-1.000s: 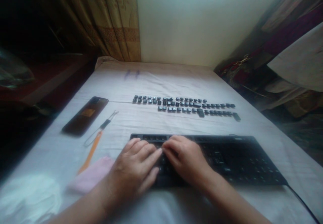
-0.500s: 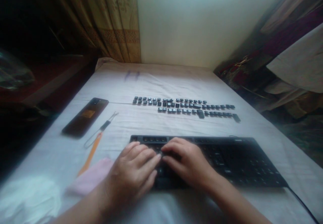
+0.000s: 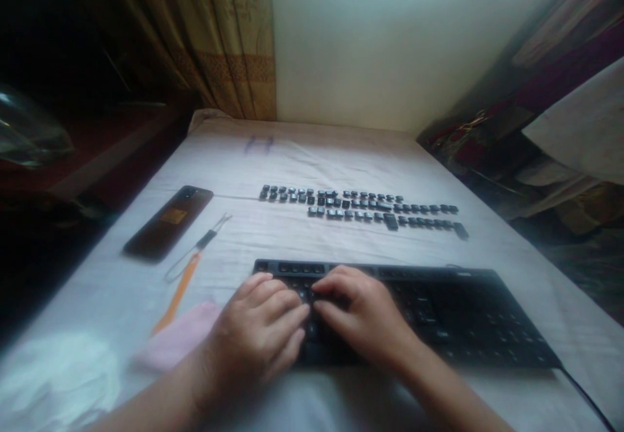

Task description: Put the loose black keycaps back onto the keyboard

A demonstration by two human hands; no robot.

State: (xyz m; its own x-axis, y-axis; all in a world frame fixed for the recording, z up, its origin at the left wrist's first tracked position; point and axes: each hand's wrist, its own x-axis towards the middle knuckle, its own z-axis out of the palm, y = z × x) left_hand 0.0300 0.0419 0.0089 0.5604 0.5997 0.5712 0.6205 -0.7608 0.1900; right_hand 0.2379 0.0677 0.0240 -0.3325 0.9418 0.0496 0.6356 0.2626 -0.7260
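Observation:
A black keyboard lies across the white sheet in front of me. My left hand rests on its left end, fingers stretched forward and lying close together on the keys. My right hand is beside it, fingers bent with the tips pressed down among the keys near the left fingertips. What those tips grip is hidden. Two rows of loose black keycaps are lined up farther back on the sheet.
A dark phone lies at the left, with a wire tool on an orange handle beside it. Near my left wrist are a pink cloth and a white cloth. The keyboard cable trails off right.
Both hands have stayed on the keyboard's left part. The right fingers have curled in a little more. The view has shifted slightly.

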